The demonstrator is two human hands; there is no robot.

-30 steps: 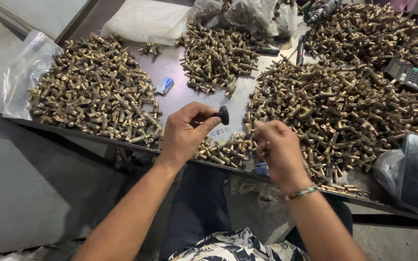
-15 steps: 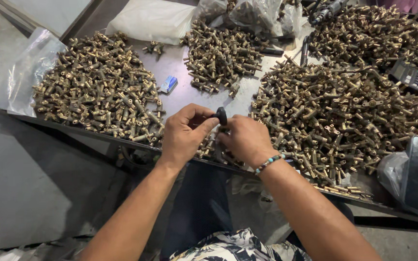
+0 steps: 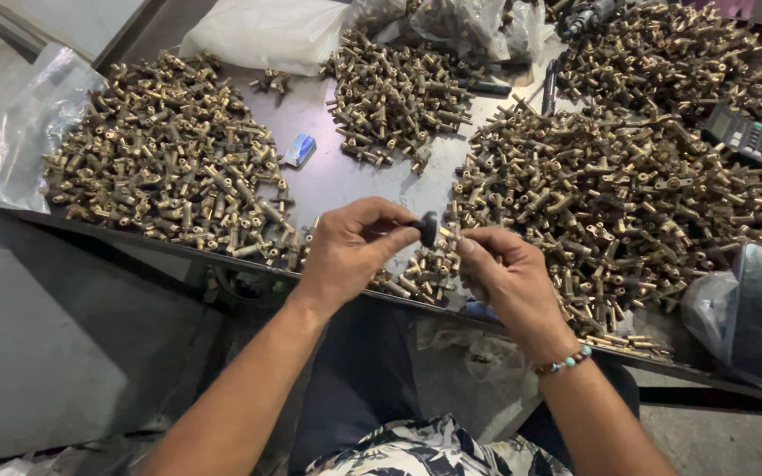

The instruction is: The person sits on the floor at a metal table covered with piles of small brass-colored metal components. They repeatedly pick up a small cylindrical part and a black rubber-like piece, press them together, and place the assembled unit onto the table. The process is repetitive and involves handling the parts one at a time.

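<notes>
Since half a second ago, both hands have drifted a little apart, so the black tool shows more plainly between them. My left hand [image 3: 350, 251] is closed around the small black-headed tool [image 3: 428, 227], thumb and fingers pinching its shaft so the dark round head points to the right. My right hand [image 3: 506, 275] is curled shut on a small brass fitting [image 3: 448, 234], held at the fingertips with its end just against the tool's head. A beaded bracelet [image 3: 564, 360] sits on my right wrist.

Both hands hover over the near edge of the dark metal table [image 3: 346, 181]. Just beneath and to the right of them spreads the largest heap of brass fittings [image 3: 628, 203]. Another pile of fittings [image 3: 169, 167] lies to the left, a smaller one [image 3: 394, 97] sits toward the back middle, and a fourth [image 3: 663, 53] fills the far right corner.

A small blue-and-white packet [image 3: 299, 150] lies on the bare patch between the left and middle piles. A dark calculator [image 3: 756, 141] rests on the right side, clear plastic bags [image 3: 33, 132] hang off the left edge, and a white bag [image 3: 266, 33] lies at the back.
</notes>
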